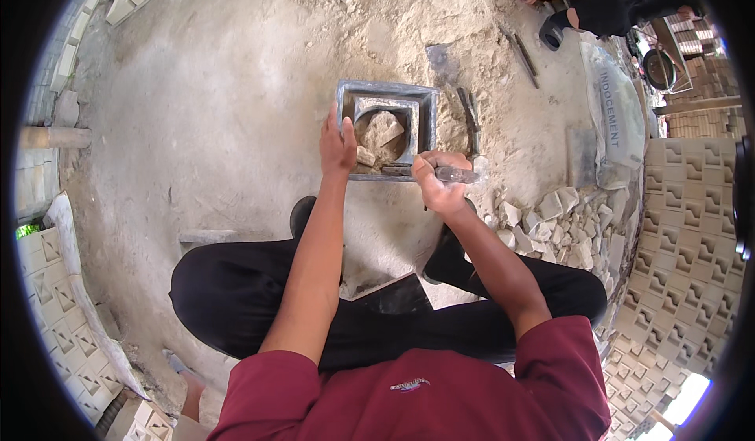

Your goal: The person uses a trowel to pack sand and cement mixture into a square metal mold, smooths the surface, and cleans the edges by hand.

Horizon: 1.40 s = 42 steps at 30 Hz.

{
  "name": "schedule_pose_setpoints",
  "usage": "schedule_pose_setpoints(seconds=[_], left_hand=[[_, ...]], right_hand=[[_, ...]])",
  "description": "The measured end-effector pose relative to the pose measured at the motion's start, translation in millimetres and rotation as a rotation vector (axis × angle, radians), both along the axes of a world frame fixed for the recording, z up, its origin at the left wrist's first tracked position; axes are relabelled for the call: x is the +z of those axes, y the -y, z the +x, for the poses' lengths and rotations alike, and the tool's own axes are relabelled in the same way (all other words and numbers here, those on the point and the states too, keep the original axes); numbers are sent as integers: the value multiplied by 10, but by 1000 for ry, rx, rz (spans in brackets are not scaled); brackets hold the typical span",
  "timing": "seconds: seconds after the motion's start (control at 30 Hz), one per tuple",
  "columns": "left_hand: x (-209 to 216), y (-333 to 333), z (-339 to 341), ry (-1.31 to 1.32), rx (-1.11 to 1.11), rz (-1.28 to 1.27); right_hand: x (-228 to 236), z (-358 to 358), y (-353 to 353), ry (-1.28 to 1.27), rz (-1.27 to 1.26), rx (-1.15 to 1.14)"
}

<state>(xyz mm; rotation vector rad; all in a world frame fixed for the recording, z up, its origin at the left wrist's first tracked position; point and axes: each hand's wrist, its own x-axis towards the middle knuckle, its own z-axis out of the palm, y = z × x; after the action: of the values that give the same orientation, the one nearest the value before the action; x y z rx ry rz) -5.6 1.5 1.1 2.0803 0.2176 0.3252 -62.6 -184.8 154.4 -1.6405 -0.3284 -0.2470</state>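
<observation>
Head view, square mould [429,118], against left fingers [330,129]

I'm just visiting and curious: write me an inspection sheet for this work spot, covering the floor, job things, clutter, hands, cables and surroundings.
Floor: pale, dusty, unevenly marked.
Job things: a dark square frame lies on the floor, with pale chunks inside.
Clutter: loose sandy material beyond the frame; broken pieces heaped to the right; a pale sack near them.
Left hand: touches the frame's left side; exact grip unclear.
Right hand: closed around a dark tool at the frame's near right corner.
Cables: nothing seen.
Surroundings: stacked patterned blocks at right; another person at upper right.
</observation>
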Motion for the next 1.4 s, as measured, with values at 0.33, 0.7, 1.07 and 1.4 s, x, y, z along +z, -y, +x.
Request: schedule_pose_setpoints(seconds=[0.33,0.7,1.07,1.4], left_hand=[[26,4,-29,-13,-8,-30],[-4,1,-8,-35,-6,27],[-28,-6,-4,-1,-18,20],[28,15,18,19,-12,-20]], right_hand=[[-19,40,66,47,-97,-2],[95,159,87,-334,-51,-52],[75,124,19,-324,80,-55],[-84,60,-142,-155,-85,96]])
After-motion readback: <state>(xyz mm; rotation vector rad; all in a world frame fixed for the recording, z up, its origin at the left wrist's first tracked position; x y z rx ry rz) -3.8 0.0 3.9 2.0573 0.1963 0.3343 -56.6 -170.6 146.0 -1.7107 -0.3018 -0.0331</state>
